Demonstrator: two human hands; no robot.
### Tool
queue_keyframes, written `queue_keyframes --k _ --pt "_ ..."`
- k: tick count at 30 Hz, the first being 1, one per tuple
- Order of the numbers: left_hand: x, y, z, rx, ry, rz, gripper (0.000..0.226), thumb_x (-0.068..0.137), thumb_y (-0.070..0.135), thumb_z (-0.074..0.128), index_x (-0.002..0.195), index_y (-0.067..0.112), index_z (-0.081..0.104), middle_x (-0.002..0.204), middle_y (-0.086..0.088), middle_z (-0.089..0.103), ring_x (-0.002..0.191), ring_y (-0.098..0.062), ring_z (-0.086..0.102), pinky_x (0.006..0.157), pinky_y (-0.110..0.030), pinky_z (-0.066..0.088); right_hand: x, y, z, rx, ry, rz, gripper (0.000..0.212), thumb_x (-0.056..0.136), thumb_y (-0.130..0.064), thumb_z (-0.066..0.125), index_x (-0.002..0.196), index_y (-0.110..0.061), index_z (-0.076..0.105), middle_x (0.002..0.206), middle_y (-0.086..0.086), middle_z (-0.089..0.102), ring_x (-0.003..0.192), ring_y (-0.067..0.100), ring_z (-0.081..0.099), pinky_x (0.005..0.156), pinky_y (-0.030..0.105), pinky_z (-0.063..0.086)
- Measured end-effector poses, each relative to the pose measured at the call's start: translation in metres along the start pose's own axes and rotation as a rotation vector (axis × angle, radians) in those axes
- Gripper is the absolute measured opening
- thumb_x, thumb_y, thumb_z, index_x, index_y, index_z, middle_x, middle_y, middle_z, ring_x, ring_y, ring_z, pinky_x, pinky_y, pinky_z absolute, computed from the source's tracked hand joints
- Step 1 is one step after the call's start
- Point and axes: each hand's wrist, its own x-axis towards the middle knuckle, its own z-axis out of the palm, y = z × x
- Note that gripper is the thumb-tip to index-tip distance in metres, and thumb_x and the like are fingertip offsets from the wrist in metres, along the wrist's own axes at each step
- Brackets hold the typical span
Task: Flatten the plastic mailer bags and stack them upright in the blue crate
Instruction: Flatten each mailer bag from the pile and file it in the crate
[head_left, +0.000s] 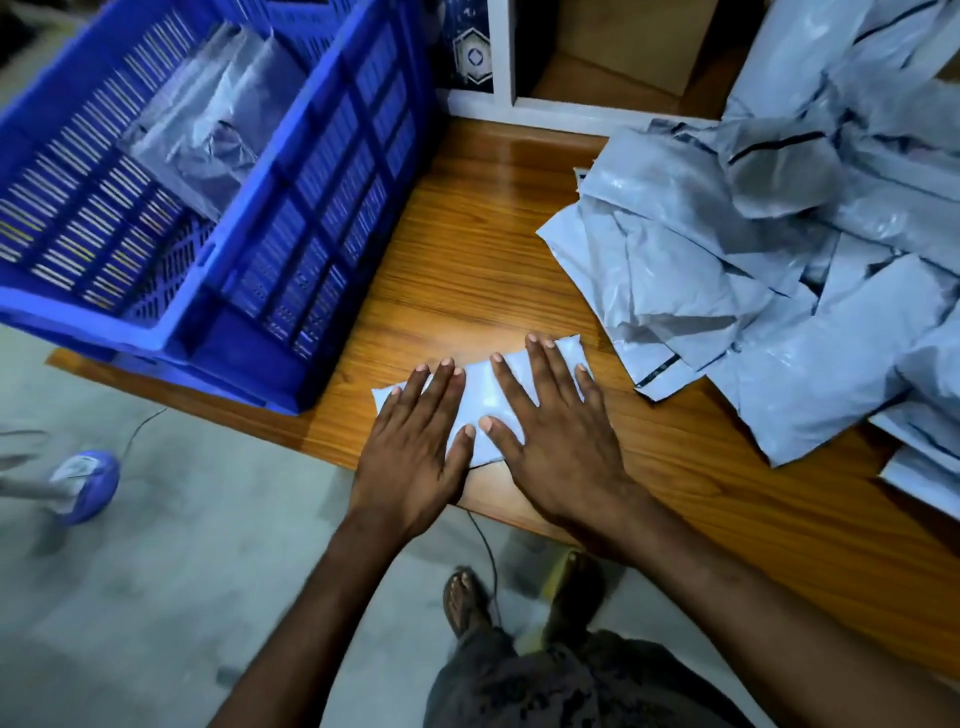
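Note:
A small grey plastic mailer bag (485, 397) lies flat near the front edge of the wooden table (467, 249). My left hand (415, 447) presses its left half with straight, spread fingers. My right hand (550, 431) presses its right half the same way, palm down. The blue crate (311, 171) stands at the table's left end, and a few grey mailers (208, 124) lean upright inside it. A loose pile of crumpled grey mailers (769, 270) covers the right side of the table.
A white shelf unit (519, 98) stands behind the table with a cardboard box in it. On the floor at left sits a blue and white fan base (83, 483). A thin cable (485, 551) hangs from the table's front edge.

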Motion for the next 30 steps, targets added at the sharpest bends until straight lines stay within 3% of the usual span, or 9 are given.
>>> queue_keyframes --k 4,9,14,16,18,21,25,28,30 --pt "-0.008 -0.010 -0.007 -0.028 -0.078 -0.047 0.073 0.105 0.065 0.024 0.165 0.028 0.007 0.172 0.008 0.001 0.158 -0.010 -0.006 0.128 -0.037 0.004 -0.004 0.016 -0.009 -0.034 -0.044 0.058 0.084 0.093 -0.084 0.015 0.161 -0.038 -0.003 0.169 0.003 -0.017 0.155 0.018 -0.017 0.126 0.048 -0.002" --pt "-0.010 -0.019 -0.019 0.028 -0.089 0.028 0.076 0.104 0.068 0.011 0.165 0.025 0.003 0.172 0.004 -0.002 0.158 -0.014 -0.008 0.129 -0.043 0.005 -0.006 0.009 -0.018 -0.058 -0.067 0.083 0.084 0.095 -0.081 0.007 0.161 -0.032 -0.011 0.167 0.005 -0.025 0.152 0.018 -0.026 0.124 0.053 -0.007" --pt "-0.041 -0.032 -0.018 0.002 -0.063 0.266 0.084 0.102 0.071 0.032 0.165 0.021 0.010 0.173 0.004 0.004 0.159 -0.017 -0.002 0.128 -0.038 0.004 -0.050 0.005 -0.032 -0.038 -0.183 -0.129 0.088 0.093 -0.083 0.013 0.158 -0.033 -0.019 0.165 -0.005 -0.029 0.150 0.010 -0.029 0.126 0.049 -0.002" --pt "-0.050 -0.042 -0.015 -0.007 -0.079 0.338 0.083 0.103 0.062 0.045 0.165 0.021 0.011 0.173 0.005 0.004 0.159 -0.017 0.000 0.128 -0.040 0.012 -0.069 0.005 -0.031 -0.089 -0.226 -0.136 0.096 0.088 -0.089 0.015 0.158 -0.034 -0.021 0.165 -0.006 -0.029 0.150 0.009 -0.029 0.127 0.045 -0.001" --pt "-0.053 -0.053 -0.015 -0.043 -0.085 0.421 0.074 0.104 0.033 0.055 0.165 0.021 0.015 0.172 0.005 0.008 0.159 -0.016 0.003 0.127 -0.040 0.021 -0.084 0.003 -0.031 -0.118 -0.225 -0.126 0.099 0.088 -0.089 0.023 0.158 -0.034 -0.019 0.165 -0.006 -0.028 0.151 0.010 -0.027 0.126 0.040 -0.003" --pt "-0.055 -0.058 -0.026 -0.178 -0.038 0.470 0.077 0.090 -0.008 0.063 0.157 0.022 0.041 0.167 0.004 0.030 0.155 -0.016 0.025 0.121 -0.036 0.033 -0.102 -0.005 -0.039 -0.142 -0.215 -0.126 0.087 0.098 -0.063 0.047 0.162 -0.034 -0.004 0.168 -0.004 -0.018 0.155 0.013 -0.016 0.123 0.036 0.002" --pt "-0.055 -0.051 -0.061 -0.386 0.094 0.463 0.062 0.084 -0.016 0.062 0.135 0.019 0.065 0.148 0.004 0.056 0.135 -0.017 0.055 0.106 -0.031 0.049 -0.112 -0.011 -0.063 0.048 -0.111 -0.120 0.053 0.099 -0.022 0.062 0.149 -0.034 0.049 0.165 -0.003 0.029 0.150 0.018 0.031 0.119 0.043 0.033" --pt "-0.051 -0.042 -0.083 -0.611 0.217 0.277 0.047 0.094 -0.007 0.063 0.127 0.026 0.068 0.121 0.018 0.067 0.110 -0.006 0.065 0.088 -0.030 0.053 -0.107 -0.010 -0.090 0.210 0.059 -0.045 0.033 0.099 -0.020 0.062 0.128 -0.036 0.067 0.136 -0.017 0.059 0.119 0.009 0.058 0.086 0.029 0.052" --pt "-0.044 -0.034 -0.092 -0.772 0.312 0.079 0.026 0.100 0.019 0.067 0.123 0.032 0.067 0.098 0.024 0.069 0.086 -0.002 0.065 0.073 -0.028 0.051 -0.093 -0.007 -0.110 0.372 0.148 0.056 0.028 0.099 -0.027 0.065 0.124 -0.036 0.069 0.126 -0.016 0.065 0.111 0.007 0.061 0.087 0.030 0.050"
